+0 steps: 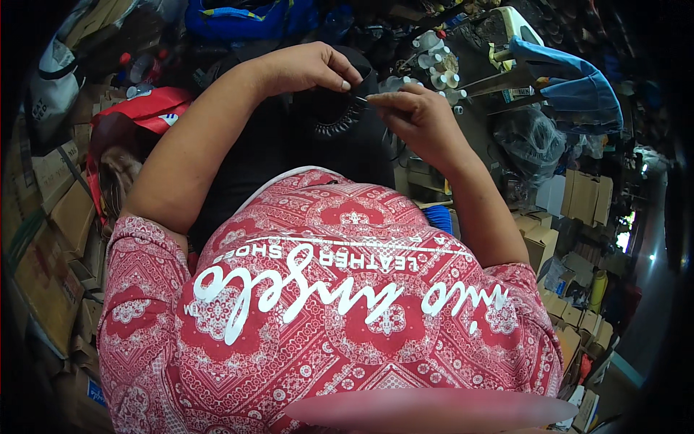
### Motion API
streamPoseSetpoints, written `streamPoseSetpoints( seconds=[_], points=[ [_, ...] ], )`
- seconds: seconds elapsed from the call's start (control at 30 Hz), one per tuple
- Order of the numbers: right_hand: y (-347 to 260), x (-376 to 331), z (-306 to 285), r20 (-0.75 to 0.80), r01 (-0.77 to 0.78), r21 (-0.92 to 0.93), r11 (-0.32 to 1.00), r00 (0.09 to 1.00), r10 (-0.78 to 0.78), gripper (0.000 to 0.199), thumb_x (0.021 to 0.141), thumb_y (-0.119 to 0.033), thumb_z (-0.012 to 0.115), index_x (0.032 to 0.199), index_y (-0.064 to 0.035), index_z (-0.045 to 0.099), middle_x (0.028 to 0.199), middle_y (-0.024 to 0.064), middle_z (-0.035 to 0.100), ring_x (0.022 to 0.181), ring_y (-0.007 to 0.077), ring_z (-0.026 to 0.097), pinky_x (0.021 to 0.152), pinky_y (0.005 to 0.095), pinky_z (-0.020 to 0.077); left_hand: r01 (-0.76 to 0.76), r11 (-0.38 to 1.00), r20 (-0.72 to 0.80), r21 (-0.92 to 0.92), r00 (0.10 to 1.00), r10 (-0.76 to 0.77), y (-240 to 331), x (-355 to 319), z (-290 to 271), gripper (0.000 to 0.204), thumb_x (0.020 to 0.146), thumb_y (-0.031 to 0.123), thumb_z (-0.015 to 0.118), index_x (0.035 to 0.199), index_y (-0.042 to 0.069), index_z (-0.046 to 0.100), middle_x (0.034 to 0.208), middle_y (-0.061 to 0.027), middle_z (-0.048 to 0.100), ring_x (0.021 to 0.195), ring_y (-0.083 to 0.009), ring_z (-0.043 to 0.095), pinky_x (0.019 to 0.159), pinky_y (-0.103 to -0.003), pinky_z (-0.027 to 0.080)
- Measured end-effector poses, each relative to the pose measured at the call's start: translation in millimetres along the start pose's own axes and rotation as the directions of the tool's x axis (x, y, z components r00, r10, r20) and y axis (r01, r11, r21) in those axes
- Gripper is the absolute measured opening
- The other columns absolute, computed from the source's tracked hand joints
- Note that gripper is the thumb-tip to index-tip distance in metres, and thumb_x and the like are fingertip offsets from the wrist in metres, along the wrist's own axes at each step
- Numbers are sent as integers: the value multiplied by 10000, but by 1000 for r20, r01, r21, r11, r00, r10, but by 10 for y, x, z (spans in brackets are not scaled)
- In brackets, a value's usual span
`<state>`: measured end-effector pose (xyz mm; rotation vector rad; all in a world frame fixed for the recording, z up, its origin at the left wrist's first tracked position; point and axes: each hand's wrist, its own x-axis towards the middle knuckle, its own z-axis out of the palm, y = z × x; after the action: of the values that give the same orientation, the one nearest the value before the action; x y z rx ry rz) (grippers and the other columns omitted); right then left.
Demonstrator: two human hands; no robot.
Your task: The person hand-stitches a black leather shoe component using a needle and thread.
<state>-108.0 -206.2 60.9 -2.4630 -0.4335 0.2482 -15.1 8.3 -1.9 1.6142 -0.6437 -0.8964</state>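
Note:
My left hand (312, 69) reaches over dark cloth on my lap, thumb and fingers pinched together. Facing it, my right hand (421, 119) is closed too, its thumb and forefinger meeting near the left fingertips. Between the two pinches runs a short thin thing (359, 98), too small to name. Just below it hangs a curved row of small silvery loops (337, 126), seemingly joined to it. A black rounded object (354, 61) lies behind the fingers; its kind is hard to tell against the dark lap.
White-capped bottles (436, 61) stand ahead to the right, near a light blue cloth (578, 90) and a clear plastic bag (531, 145). A red bag (144, 107) sits at my left beside cardboard boxes (72, 210). More cartons (587, 197) line the right; a blue bag (242, 20) lies ahead.

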Motion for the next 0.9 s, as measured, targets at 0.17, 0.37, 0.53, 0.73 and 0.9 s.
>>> streamPoseSetpoints(
  seconds=[0.17, 0.37, 0.53, 0.73, 0.9],
  points=[
    [23, 62, 19, -2, 14, -40, 999, 1000, -14, 211, 752, -108, 658, 955, -98, 710, 816, 115, 632, 770, 279, 628, 694, 353, 506, 17, 1000, 19, 10, 1000, -17, 58, -20, -11, 323, 804, 129, 624, 1106, 19, 655, 979, -59, 674, 903, -125, 611, 830, -250, 462],
    [-141, 85, 41, -21, -1, -228, 974, 1000, -4, 166, 768, -132, 626, 903, -93, 713, 832, 126, 643, 787, 300, 629, 723, 378, 508, 5, 1000, 12, 16, 1000, -5, 19, 1, -9, 336, 795, 116, 620, 1116, 21, 653, 962, -50, 675, 849, -107, 597, 770, -236, 456],
    [-107, 80, 100, -63, 36, -266, 963, 997, -55, 145, 769, -129, 631, 889, -91, 703, 809, 121, 638, 777, 297, 630, 706, 381, 505, 57, 997, 6, 44, 998, -57, 58, 25, -5, 328, 789, 107, 621, 1104, 22, 659, 939, -35, 673, 828, -98, 586, 741, -227, 449],
    [79, 70, 121, -85, 48, -53, 997, 995, -53, 126, 754, -109, 686, 880, -106, 698, 770, 102, 623, 738, 261, 620, 654, 347, 491, 72, 997, 32, 11, 997, -72, 5, 126, -16, 308, 787, 138, 649, 1073, 27, 673, 903, -21, 665, 802, -88, 573, 712, -218, 440],
    [236, 118, 58, 16, 53, 47, 997, 998, -54, 193, 759, -77, 698, 945, -128, 707, 773, 64, 584, 733, 205, 586, 652, 300, 471, 60, 996, 120, 67, 990, -68, 74, 170, -9, 337, 796, 192, 683, 1088, 26, 663, 925, -25, 667, 824, -94, 575, 738, -228, 443]
  ],
)
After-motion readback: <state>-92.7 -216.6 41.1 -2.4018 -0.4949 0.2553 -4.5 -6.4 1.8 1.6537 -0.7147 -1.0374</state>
